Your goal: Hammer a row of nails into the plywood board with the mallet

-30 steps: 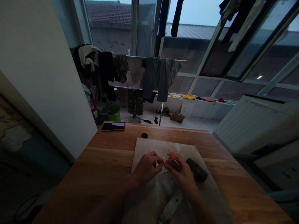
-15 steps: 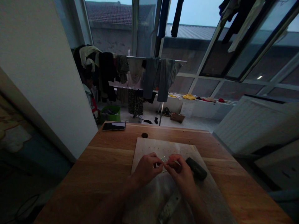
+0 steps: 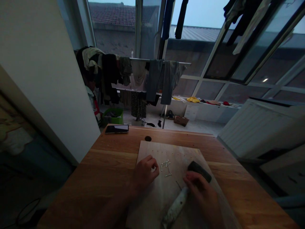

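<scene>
My left hand (image 3: 145,171) is at the left side of a wooden board (image 3: 152,194), thumb and fingers curled into a pinch; anything between the fingertips is hidden. Just right of it several small silvery screws or nails (image 3: 166,165) lie loosely on the board. My right hand (image 3: 202,192) hovers over the board's right part, fingers bent together beside the upper end of a worn, pale-handled tool (image 3: 176,205). What those fingers hold, if anything, I cannot make out. A thin dark line shows near the tool's tip. Behind the right fingers lies a dark oblong block (image 3: 200,170).
The board rests on a wooden table (image 3: 107,168). A phone (image 3: 116,128) lies at the far left edge, and a round hole (image 3: 148,138) pierces the tabletop. Beyond stand a loaded drying rack (image 3: 162,62), a green basket (image 3: 116,116) and windows.
My hands, together over the small metal pieces before, have parted. The right moved right and toward me, beside the pale-handled tool; the left drew slightly left. The loose pieces are now uncovered.
</scene>
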A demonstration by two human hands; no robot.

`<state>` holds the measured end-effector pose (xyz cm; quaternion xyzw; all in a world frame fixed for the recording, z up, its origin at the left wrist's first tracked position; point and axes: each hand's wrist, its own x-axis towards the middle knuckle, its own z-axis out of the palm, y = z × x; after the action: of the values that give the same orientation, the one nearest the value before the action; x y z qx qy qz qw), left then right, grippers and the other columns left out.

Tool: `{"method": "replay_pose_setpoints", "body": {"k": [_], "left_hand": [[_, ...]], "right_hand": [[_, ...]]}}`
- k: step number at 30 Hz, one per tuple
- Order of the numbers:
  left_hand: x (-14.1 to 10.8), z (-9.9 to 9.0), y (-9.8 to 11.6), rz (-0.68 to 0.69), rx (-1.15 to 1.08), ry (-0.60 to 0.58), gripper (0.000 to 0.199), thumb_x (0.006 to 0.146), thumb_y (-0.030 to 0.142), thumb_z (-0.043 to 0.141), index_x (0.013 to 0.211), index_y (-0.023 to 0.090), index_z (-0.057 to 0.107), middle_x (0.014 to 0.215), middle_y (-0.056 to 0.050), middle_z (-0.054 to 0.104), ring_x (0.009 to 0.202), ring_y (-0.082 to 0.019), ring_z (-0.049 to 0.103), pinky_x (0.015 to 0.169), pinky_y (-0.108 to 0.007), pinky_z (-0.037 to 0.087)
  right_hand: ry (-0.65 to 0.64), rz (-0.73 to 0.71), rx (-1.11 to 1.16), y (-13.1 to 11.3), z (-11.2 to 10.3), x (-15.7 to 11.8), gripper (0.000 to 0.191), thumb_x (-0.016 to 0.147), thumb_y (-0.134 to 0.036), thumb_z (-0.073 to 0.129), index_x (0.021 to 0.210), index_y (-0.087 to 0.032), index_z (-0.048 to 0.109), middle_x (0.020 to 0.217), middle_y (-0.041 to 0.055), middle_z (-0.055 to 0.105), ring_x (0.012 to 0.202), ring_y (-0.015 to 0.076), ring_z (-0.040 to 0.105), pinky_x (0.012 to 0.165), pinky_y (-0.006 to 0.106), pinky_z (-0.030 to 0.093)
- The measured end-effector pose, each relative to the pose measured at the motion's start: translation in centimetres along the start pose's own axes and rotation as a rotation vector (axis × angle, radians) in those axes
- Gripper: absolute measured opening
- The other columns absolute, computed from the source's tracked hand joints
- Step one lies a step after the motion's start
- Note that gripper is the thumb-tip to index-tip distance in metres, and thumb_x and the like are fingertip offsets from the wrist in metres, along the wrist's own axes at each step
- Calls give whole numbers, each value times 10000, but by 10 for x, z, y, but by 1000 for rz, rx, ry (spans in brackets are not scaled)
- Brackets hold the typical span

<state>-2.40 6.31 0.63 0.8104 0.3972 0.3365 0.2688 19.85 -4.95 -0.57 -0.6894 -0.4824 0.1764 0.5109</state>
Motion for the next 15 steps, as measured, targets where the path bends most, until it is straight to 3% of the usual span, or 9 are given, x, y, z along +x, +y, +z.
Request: {"method": "replay_pose_setpoints", "body": {"k": [3,6,8,10,13,15], "left_hand": [[-20,-9,-7,62,107,-48,103,849,100,626,783,179,629,883,-36,624,802,-165,614,730,-277,495],[-48,-10,-8,128,226,-52,140,952,156,554,896,190,679,1052,-80,667,969,-216,647,875,-359,539],[-67,-9,-6,201,302,-83,220,978,169,531,1135,215,680,1280,-102,650,1200,-271,607,1030,-442,505],[-82,-8,-5,263,366,-113,388,981,201,553,1367,227,573,1442,-114,578,1367,-306,507,1137,-501,433],[-93,-9,-5,248,420,-129,520,997,293,566,1494,201,446,1476,-124,562,1376,-290,514,1152,-475,438],[-96,-12,-6,218,451,-129,535,1015,346,544,1509,181,420,1458,-124,578,1331,-271,557,1128,-447,469]], "right_hand": [[50,154,-168,22,-33,-14,520,936,-684,430,679,-283,641,606,29,653,609,242,658,577,327,527],[137,131,-484,54,-61,-26,441,965,-614,387,831,-316,682,742,62,728,667,283,694,623,391,550],[81,-136,-639,81,-74,-30,384,946,-521,417,999,-309,732,1060,128,764,966,354,717,801,488,574],[27,-372,-769,111,-82,-31,396,924,-444,421,1054,-281,757,1286,168,694,1293,440,564,984,631,498],[-7,-547,-852,149,-88,-28,416,902,-352,434,1132,-242,761,1403,191,621,1460,459,376,1043,714,437],[-62,-567,-827,163,-88,-25,418,910,-304,427,1135,-218,769,1409,190,622,1467,431,385,1071,674,447]]}}
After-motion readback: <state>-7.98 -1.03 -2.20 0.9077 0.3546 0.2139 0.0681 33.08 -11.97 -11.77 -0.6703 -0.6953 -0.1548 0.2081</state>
